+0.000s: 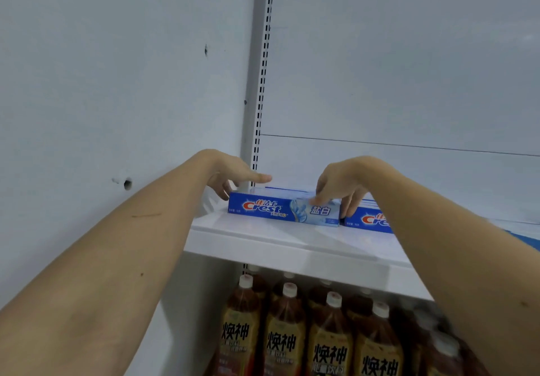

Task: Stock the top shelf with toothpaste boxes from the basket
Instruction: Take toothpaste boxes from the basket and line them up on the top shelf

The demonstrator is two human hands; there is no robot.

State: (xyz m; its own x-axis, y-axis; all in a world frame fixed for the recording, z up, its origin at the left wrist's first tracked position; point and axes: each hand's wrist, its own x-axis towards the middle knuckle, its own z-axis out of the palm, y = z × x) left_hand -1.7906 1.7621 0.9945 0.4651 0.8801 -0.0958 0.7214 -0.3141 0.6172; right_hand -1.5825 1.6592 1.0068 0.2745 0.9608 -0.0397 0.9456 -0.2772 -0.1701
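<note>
A blue Crest toothpaste box (pixel 267 207) lies lengthwise on the white top shelf (pixel 263 239), at its left end near the slotted upright. My left hand (pixel 233 175) is at the box's left end with fingers apart, fingertips against that end and the thumb stretched out above the box. My right hand (pixel 343 184) pinches the box's right end, thumb on the front top edge and fingers down the end face. A second toothpaste box (pixel 366 220) lies just to the right, partly hidden by my right forearm. The basket is not in view.
The slotted shelf upright (pixel 263 83) rises behind my left hand, beside a white wall at left. On the shelf below stand several brown tea bottles (pixel 287 332) with white caps. A blue edge (pixel 526 237) shows at far right on the top shelf.
</note>
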